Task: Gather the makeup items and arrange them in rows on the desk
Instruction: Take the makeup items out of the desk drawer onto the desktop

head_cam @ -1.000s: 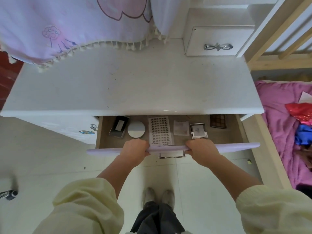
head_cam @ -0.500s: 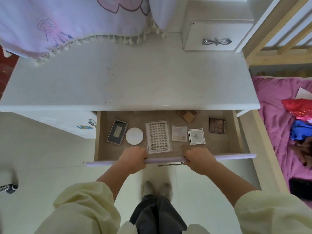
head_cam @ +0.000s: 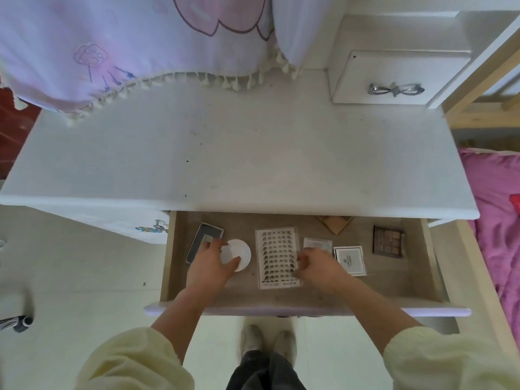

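Note:
The desk drawer (head_cam: 365, 310) stands pulled out below the white desk top (head_cam: 253, 164). Inside lie a dark grey case (head_cam: 209, 233), a white round compact (head_cam: 242, 250), a lash sheet (head_cam: 277, 257), a small pale palette (head_cam: 316, 243), a white square box (head_cam: 350, 260), a brown eyeshadow palette (head_cam: 388, 240) and a tan compact (head_cam: 334, 224) half under the desk. My left hand (head_cam: 209, 267) grips the round compact between thumb and fingers. My right hand (head_cam: 318, 267) has curled fingers pinching the right edge of the lash sheet and hides part of the pale palette.
A pink fringed cloth (head_cam: 135, 52) hangs over the desk's back left. A small white drawer unit (head_cam: 394, 77) with a silver bow handle sits at the back right. A bed with pink bedding (head_cam: 495, 220) and a wooden frame stands to the right.
The drawer has come further out. Both hands have left its front edge and reached inside, the left onto the round compact, the right onto the lash sheet's edge.

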